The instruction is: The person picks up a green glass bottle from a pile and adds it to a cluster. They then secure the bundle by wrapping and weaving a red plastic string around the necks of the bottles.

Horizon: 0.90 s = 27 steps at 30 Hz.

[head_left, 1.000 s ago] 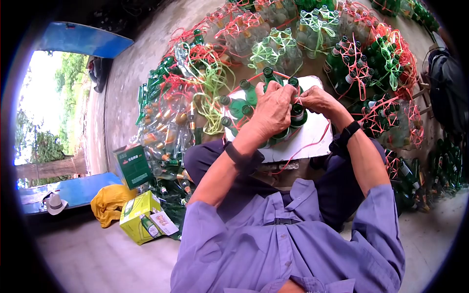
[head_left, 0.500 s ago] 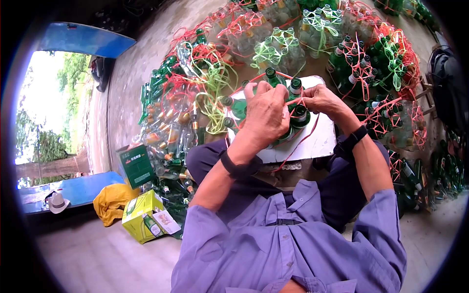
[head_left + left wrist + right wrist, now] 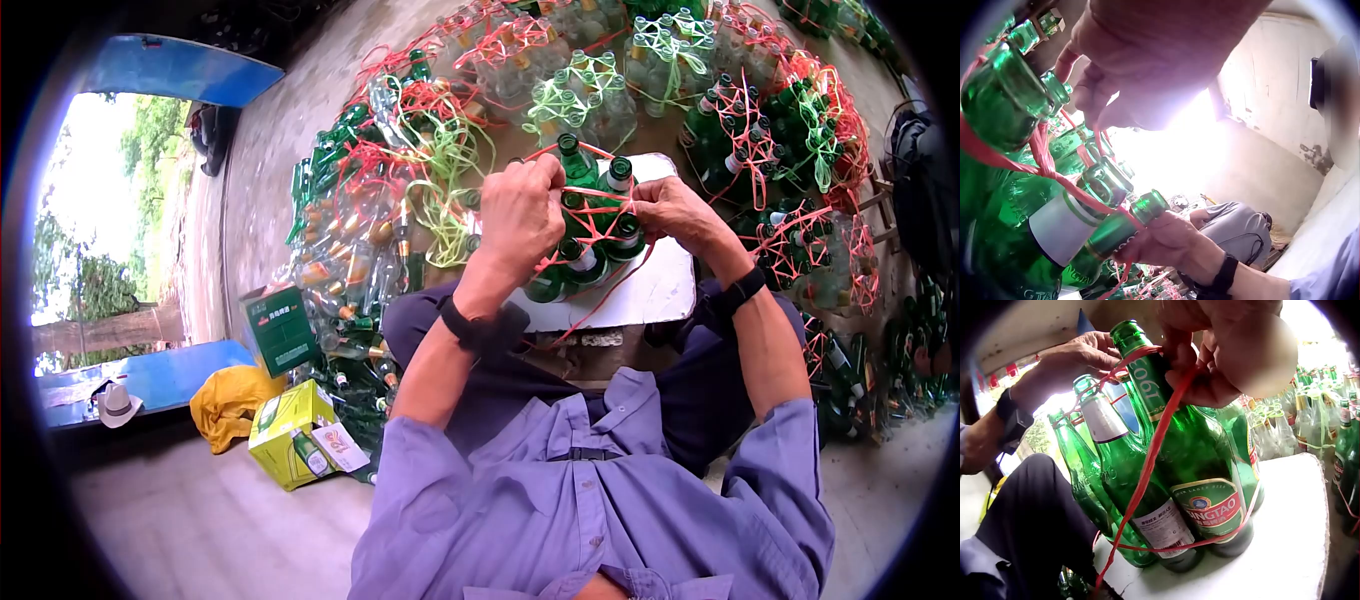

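A cluster of green beer bottles [image 3: 1210, 506] stands upright, with red plastic strap [image 3: 1154, 444] around the bodies and wound about the necks. My left hand [image 3: 520, 225] is over the left side of the cluster. Its thumb and fingers pinch a length of strap, seen close up in the left wrist view. On the right, my right hand [image 3: 680, 215] pinches strap beside the neck of a bottle marked 1903 [image 3: 1147, 387]. Strap runs taut between the hands across the necks, and a loose tail hangs down the front. My left hand covers several bottles in the head view.
The cluster stands on a white board [image 3: 660, 285] in front of my crossed legs. Strapped bundles of clear bottles [image 3: 585, 105] and green ones curve around it. Loose green strap [image 3: 440, 150] lies at left, near a yellow-green carton [image 3: 290, 430] and a yellow bag [image 3: 230, 405].
My left hand has moved left from the middle of the necks, drawing the strap out between both hands. My right hand stays by the right-hand necks. The head view has shifted slightly.
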Available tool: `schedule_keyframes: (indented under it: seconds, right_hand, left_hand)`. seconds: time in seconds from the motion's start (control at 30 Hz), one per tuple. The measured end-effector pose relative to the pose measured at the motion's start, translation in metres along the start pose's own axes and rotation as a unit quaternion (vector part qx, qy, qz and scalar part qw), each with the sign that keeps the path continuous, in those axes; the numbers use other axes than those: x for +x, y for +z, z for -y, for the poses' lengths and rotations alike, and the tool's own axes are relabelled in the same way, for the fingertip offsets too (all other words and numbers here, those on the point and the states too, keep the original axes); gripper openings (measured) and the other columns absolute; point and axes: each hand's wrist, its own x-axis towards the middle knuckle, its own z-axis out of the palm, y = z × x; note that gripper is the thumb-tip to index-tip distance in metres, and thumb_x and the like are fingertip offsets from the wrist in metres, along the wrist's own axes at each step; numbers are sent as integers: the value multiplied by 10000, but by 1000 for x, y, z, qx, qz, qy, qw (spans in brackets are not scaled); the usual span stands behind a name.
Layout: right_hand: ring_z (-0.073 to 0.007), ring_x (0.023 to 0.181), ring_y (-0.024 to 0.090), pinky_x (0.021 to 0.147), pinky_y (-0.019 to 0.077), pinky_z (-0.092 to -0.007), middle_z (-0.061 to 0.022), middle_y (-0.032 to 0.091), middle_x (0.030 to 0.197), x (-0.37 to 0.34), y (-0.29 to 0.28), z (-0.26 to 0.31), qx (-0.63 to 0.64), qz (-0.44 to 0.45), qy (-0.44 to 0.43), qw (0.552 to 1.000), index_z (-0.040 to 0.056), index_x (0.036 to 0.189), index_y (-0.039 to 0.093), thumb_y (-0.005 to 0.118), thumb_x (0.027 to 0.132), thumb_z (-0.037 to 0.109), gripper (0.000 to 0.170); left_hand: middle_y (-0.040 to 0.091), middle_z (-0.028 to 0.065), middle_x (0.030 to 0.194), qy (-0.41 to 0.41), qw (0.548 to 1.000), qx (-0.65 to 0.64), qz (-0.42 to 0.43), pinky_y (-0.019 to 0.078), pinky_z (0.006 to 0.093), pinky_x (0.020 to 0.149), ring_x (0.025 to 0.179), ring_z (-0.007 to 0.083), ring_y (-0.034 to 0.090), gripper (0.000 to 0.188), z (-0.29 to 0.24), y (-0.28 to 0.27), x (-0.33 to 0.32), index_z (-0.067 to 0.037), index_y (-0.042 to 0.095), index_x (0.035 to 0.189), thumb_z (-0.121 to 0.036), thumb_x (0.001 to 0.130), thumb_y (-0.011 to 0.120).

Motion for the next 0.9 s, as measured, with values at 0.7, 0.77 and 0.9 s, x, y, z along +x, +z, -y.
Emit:
schedule_keyframes:
  seconds: [0.7, 0.77, 0.9]
  right_hand:
    - [-95, 510, 330, 471, 340, -352, -57, 303, 506, -35, 6, -2, -242, -155, -98, 953, -57, 587, 467, 662, 871, 279, 481]
    - [-91, 513, 332, 466, 335, -347, -50, 308, 505, -37, 8, -2, -230, -161, -96, 955, -50, 585, 479, 680, 898, 283, 499]
    - [-88, 515, 324, 460, 324, -347, -56, 298, 509, -36, 6, -8, -243, -172, -111, 948, -44, 579, 480, 693, 908, 292, 516]
  left_hand:
    - [639, 201, 1229, 61, 992, 87, -72, 381, 476, 980, 1124, 312, 592, 657, -34, 16, -61, 67, 503, 1365, -411, 939, 648]
    - [584, 224, 1353, 56, 990, 113, -58, 354, 503, 1010, 1168, 307, 582, 769, -30, 20, -62, 65, 450, 1422, -467, 908, 660]
    - [542, 255, 1414, 48, 990, 134, 3, 337, 529, 1027, 1216, 310, 586, 801, -27, 20, -61, 90, 394, 1461, -399, 889, 668]
